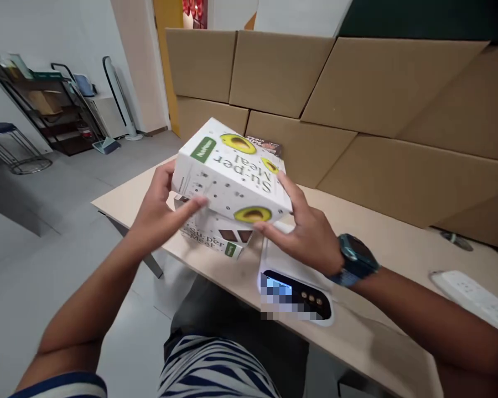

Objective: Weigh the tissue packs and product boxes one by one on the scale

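Between my two hands is a white meal box (216, 177) printed with avocados, tilted and lifted over the table. My left hand (166, 207) grips its left end, thumb along the near side. On the right end, my right hand (302, 226) is closed around the corner, a dark watch on that wrist. Below the raised box sits a second meal box (209, 235) with chocolate squares on it, partly hidden. To its right stands a white device (299, 262) with a lit display, blurred out in part, and several round buttons.
The light wooden table (357, 218) is backed by a wall of stacked cardboard boxes (274, 72). Behind the held box, a dark printed package (265, 145) shows. A white power strip (477, 298) lies at the right. A shelf rack (53, 105) and stool (12, 143) stand left.
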{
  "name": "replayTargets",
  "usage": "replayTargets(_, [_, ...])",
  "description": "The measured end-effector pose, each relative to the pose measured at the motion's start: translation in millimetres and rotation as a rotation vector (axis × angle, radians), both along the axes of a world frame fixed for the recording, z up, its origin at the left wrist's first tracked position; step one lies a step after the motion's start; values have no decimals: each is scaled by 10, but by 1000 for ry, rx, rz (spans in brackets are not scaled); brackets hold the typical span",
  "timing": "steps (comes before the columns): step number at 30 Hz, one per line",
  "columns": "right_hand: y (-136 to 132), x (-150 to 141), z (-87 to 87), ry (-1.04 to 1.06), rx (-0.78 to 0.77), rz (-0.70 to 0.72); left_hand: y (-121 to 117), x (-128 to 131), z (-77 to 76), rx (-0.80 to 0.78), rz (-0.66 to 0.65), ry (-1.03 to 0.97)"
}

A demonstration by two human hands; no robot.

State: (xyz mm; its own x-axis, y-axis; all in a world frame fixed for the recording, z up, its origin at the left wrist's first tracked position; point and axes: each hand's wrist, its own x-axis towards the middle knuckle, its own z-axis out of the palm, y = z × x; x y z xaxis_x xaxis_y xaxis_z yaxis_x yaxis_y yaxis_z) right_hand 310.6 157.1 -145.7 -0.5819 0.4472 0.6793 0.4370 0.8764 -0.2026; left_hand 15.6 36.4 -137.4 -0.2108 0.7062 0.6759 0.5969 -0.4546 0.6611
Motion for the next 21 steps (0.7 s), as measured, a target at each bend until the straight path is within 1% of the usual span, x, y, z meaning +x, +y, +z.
replayTargets(2, [54,-165,-55,-2,102,-63,66,-316,-81,-167,-68,-33])
replayTargets(3, [78,-206,-72,2,146,-91,84,-426,-126,-223,-96,-55])
replayTargets(5, [109,-226,-93,-5,199,-130,104,-551,-209,-273,-127,-71])
replayTargets(9, [104,-143,-128,-6,210,-119,98,-556,-354,-239,-108,-89])
replayTargets(11, [105,-60,-178,11,235,-103,15,-517,-467,-206,-36,-121])
replayTargets(12, [114,-3,-220,14,258,-97,-65,-496,-549,-191,28,-133])
replayTargets(14, [149,155,-345,-6,303,-96,-322,-451,-784,-183,216,-117])
replayTargets(16, [193,369,-532,-68,286,-109,-706,-419,-1112,-231,444,-56])
replayTargets(17, [210,490,-645,-108,244,-123,-934,-418,-1298,-290,558,-37])
replayTargets(19, [230,727,-881,-173,121,-165,-1416,-475,-1651,-442,697,-103])
replayTargets(20, [233,827,-988,-176,47,-190,-1639,-538,-1782,-462,764,-157])
replayTargets(21, [236,903,-1076,-142,-28,-208,-1826,-624,-1859,-457,808,-182])
